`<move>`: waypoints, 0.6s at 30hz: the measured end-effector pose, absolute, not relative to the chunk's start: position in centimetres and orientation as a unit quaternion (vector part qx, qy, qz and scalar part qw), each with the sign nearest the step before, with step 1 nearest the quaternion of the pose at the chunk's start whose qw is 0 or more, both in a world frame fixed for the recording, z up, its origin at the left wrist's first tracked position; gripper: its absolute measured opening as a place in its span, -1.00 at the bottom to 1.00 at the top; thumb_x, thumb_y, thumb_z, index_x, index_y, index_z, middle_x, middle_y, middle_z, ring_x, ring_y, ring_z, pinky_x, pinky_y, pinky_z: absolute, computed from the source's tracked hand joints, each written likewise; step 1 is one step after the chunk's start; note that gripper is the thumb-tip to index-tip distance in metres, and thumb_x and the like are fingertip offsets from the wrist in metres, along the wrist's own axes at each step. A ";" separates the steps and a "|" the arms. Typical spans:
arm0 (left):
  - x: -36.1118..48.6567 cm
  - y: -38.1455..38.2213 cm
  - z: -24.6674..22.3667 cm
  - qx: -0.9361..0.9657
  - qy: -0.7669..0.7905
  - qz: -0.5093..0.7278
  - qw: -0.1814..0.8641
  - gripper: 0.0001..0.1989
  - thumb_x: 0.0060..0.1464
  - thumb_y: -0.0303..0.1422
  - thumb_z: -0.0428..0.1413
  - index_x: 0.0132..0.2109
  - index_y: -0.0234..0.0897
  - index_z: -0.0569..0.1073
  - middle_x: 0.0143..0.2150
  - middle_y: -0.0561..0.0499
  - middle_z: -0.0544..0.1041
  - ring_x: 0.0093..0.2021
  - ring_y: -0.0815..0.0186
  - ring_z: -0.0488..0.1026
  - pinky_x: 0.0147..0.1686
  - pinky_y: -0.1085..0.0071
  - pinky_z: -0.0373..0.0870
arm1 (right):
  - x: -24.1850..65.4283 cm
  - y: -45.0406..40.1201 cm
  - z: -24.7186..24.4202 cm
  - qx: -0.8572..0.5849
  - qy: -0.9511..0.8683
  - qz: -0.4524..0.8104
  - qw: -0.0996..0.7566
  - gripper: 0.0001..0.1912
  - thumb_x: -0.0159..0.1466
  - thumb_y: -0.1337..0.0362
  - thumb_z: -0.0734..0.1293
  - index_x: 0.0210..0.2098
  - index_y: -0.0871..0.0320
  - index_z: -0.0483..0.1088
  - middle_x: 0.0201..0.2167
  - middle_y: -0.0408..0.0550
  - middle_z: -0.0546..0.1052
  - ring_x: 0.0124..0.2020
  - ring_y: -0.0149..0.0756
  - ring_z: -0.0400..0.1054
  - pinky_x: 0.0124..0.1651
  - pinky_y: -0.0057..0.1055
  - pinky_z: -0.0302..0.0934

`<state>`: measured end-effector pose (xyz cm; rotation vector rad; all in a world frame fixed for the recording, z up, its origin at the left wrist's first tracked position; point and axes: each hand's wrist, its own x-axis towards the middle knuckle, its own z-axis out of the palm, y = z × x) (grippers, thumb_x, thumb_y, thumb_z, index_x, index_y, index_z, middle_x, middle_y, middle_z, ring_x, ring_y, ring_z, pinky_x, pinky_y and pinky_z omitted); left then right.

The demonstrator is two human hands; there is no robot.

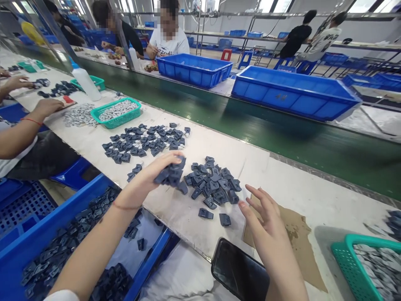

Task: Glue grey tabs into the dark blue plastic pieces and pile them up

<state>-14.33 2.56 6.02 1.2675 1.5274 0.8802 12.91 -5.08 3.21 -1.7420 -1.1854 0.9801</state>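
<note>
My left hand [164,165] is closed round a clump of dark blue plastic parts [171,174], held just above the white table. A pile of the same loose parts [214,182] lies to its right, and a few pieces sit apart at the pile's near side. Beyond my left hand spreads a wider group of dark parts [147,140] with small white pieces among them. My right hand [266,213] is open, fingers spread, at the right side of the pile, holding nothing. Below my left forearm, a blue bin [128,288] holds many more dark parts.
A phone [239,267] lies by the table's near edge beside torn cardboard [297,238]. Green baskets of pale pieces stand left [120,122] and right [347,263]. Past the green conveyor belt [200,108] are large blue bins [291,94]. A co-worker's hand [48,108] works at left.
</note>
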 end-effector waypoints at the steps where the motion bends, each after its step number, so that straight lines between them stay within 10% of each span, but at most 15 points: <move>1: -13.1 4.1 6.2 0.542 0.614 0.337 0.464 -0.58 0.08 -0.08 0.09 0.02 -0.17 0.50 -0.28 0.02 0.53 -0.38 0.23 0.53 -0.47 0.40 0.50 | 13.2 -5.1 3.0 -0.687 -0.467 0.385 0.402 -0.35 0.21 -0.26 0.38 0.21 -0.17 0.46 0.45 -0.04 0.17 0.30 0.12 0.34 0.16 -0.06 0.40; 8: -5.9 7.8 5.6 0.708 0.597 0.185 0.329 -0.62 -0.07 -0.18 0.26 -0.08 -0.19 0.53 -0.06 -0.06 0.53 -0.10 0.07 0.56 -0.02 0.21 0.50 | 15.5 -5.0 1.5 -0.687 -0.467 0.380 0.406 -0.35 0.23 -0.23 0.40 0.23 -0.15 0.44 0.43 -0.01 0.25 0.28 0.11 0.38 0.17 -0.03 0.41; 18: -4.1 6.2 5.6 0.776 0.592 0.092 0.195 -0.45 0.19 -0.07 0.19 0.24 -0.23 0.46 0.23 -0.20 0.53 0.16 -0.17 0.52 0.13 0.00 0.47 | 16.7 -4.9 0.2 -0.683 -0.449 0.402 0.412 -0.33 0.21 -0.22 0.43 0.25 -0.20 0.43 0.45 -0.06 0.26 0.25 0.07 0.42 0.17 -0.06 0.44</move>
